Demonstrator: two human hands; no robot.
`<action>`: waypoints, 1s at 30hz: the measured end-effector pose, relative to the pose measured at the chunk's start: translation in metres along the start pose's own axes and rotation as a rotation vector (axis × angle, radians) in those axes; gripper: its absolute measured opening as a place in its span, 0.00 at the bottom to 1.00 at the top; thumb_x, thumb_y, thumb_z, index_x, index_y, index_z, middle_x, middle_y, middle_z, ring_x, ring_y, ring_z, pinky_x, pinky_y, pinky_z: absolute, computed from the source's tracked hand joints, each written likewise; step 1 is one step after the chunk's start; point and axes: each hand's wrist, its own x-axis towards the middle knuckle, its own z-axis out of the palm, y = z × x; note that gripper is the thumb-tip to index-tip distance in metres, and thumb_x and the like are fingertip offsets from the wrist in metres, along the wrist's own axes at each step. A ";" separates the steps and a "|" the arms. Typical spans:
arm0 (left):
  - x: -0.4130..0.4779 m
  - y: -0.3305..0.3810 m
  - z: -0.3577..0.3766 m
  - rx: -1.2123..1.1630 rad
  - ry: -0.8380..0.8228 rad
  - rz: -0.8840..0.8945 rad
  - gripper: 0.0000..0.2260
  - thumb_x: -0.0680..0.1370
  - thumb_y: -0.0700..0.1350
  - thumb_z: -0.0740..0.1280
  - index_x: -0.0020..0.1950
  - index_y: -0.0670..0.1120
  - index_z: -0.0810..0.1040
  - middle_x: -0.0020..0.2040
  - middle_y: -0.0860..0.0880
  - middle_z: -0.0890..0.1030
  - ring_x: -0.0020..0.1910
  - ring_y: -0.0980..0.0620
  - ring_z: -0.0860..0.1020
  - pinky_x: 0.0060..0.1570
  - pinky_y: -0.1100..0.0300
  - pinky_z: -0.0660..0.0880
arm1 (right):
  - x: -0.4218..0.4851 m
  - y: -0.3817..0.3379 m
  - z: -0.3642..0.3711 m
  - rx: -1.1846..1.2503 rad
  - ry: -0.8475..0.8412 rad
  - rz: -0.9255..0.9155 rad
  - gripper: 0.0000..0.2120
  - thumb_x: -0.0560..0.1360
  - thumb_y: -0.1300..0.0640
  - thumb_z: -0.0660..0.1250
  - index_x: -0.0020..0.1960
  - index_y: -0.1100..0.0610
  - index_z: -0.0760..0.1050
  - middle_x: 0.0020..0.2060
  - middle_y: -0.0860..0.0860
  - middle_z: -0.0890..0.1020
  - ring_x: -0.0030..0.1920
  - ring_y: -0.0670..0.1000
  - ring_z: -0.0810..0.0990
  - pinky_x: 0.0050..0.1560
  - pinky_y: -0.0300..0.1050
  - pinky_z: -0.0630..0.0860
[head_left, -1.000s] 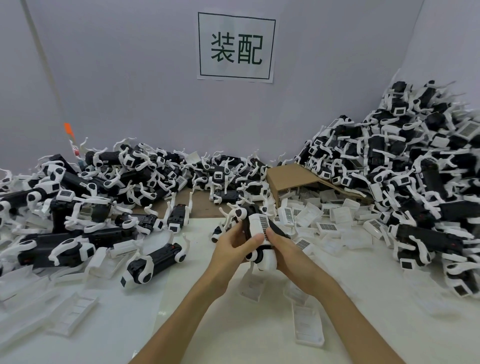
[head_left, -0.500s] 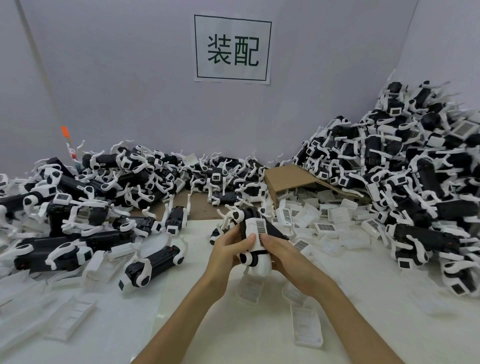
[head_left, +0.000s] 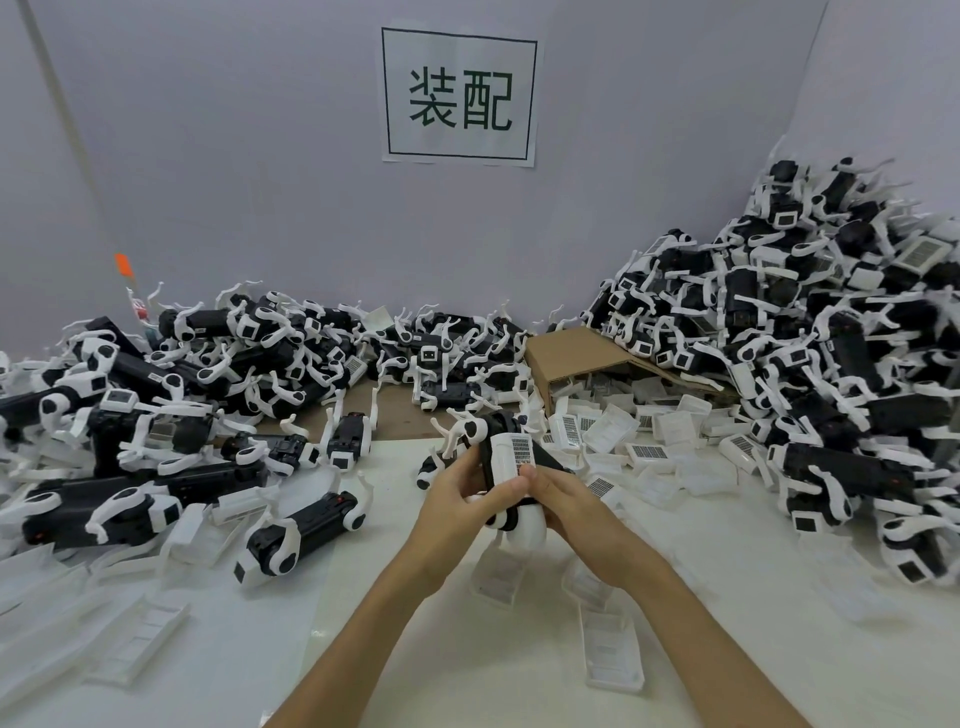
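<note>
- One black-and-white unit (head_left: 487, 457), held up over the middle of the table (head_left: 467, 649).
- Two hands clamped on it: left hand (head_left: 460, 501) wrapped round its side, right hand (head_left: 574, 512) curled under, thumbs meeting on its labelled white cover (head_left: 511, 452).
- One cardboard box (head_left: 566, 358), one wall sign (head_left: 459, 96).
- Two heaps of like units, left heap (head_left: 208, 374) and right heap (head_left: 805, 338), too many to count.
- Bare tabletop only round the forearms. Heaps hem in left, back and right.
</note>
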 end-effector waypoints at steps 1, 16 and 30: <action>0.000 0.000 0.000 -0.003 0.000 -0.002 0.19 0.73 0.50 0.72 0.64 0.52 0.78 0.57 0.55 0.85 0.58 0.57 0.82 0.51 0.66 0.77 | 0.000 -0.001 0.000 0.011 -0.003 -0.006 0.24 0.79 0.45 0.58 0.64 0.60 0.78 0.56 0.58 0.84 0.59 0.56 0.83 0.60 0.46 0.79; -0.004 0.002 0.008 0.089 0.028 0.150 0.20 0.74 0.55 0.71 0.65 0.52 0.78 0.57 0.53 0.84 0.55 0.50 0.82 0.45 0.59 0.79 | 0.001 0.000 -0.001 0.068 0.077 -0.134 0.17 0.80 0.50 0.66 0.62 0.61 0.78 0.50 0.56 0.85 0.52 0.55 0.84 0.53 0.47 0.79; -0.003 -0.012 0.004 0.251 0.053 0.136 0.20 0.70 0.52 0.76 0.61 0.56 0.77 0.51 0.58 0.84 0.51 0.57 0.83 0.48 0.61 0.80 | 0.005 0.005 -0.002 -0.071 0.135 -0.108 0.22 0.77 0.42 0.62 0.57 0.60 0.80 0.51 0.64 0.82 0.50 0.56 0.82 0.58 0.61 0.77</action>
